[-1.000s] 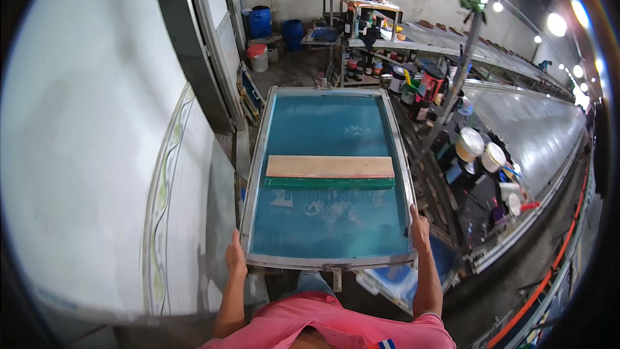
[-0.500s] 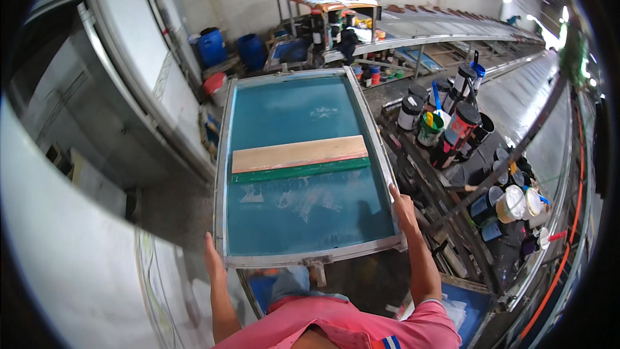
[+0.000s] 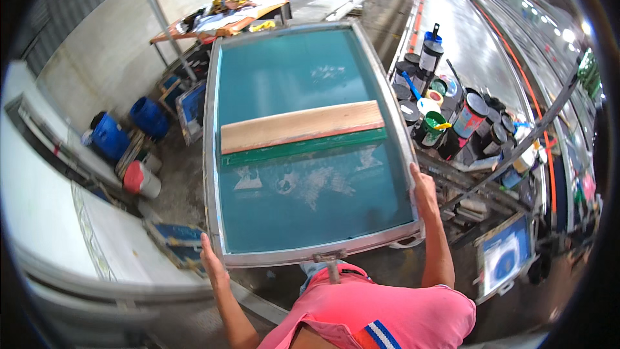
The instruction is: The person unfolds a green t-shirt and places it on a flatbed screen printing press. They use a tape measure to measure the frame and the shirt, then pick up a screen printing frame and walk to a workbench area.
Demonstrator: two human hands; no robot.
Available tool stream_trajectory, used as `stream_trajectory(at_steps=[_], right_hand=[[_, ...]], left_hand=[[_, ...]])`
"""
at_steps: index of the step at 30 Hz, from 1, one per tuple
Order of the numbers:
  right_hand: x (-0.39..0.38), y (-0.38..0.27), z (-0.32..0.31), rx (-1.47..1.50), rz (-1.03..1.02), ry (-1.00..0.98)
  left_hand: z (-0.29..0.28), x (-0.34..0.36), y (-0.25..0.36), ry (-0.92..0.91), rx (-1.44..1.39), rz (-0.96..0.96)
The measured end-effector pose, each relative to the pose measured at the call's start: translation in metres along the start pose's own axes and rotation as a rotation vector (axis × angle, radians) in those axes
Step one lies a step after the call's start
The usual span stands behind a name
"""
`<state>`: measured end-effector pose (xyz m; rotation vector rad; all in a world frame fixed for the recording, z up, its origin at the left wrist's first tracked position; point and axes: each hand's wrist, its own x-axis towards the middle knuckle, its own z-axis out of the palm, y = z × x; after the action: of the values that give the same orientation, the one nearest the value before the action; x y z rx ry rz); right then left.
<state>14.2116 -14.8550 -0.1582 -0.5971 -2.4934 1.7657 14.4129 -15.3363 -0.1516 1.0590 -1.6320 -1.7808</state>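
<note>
Screen: large rectangular printing screen, grey metal frame with teal mesh [image 3: 303, 84], carried level in front of the body, long sides running away from the wearer
Left hand: left hand [image 3: 212, 260] at the near left corner of the frame, fingers wrapped under the rim, thumb side against the metal; closed on the frame
Right hand: right hand [image 3: 423, 189] on the right long edge of the frame near its near corner, fingers curled over the rim; clamped on the frame
Squeegee: long wooden-backed squeegee with a green rubber blade [image 3: 302, 130], lying flat across the mesh from left edge to right edge, roughly midway along the screen, slightly slanted
Mesh marks: pale ink patches [image 3: 303, 184] on the mesh between the squeegee and the near edge
Clamp: small metal bracket [image 3: 329, 260] at the middle of the near edge of the frame
Clothing: pink shirt with a striped trim [image 3: 381, 313] at the lower edge of the view
Right of screen: cluster of round paint pots and tubs, black, green and white [image 3: 452, 116], on a dark metal rack just beside the right edge
Left of screen: blue plastic drums [image 3: 126, 128] and a red bucket [image 3: 139, 178] on the concrete floor, well apart from the frame
Beyond far edge: cluttered wooden table [image 3: 219, 19]
Far right: long printing table [image 3: 478, 39] stretching away
</note>
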Motion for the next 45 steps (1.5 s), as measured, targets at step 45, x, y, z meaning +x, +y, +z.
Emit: stream_trajectory(at_steps=[45], right_hand=[[-0.469,0.101,0.403,0.309,0.893,1.624]], left_hand=[[0.271,0.293,-0.112,-1.725,1.112,0.487]])
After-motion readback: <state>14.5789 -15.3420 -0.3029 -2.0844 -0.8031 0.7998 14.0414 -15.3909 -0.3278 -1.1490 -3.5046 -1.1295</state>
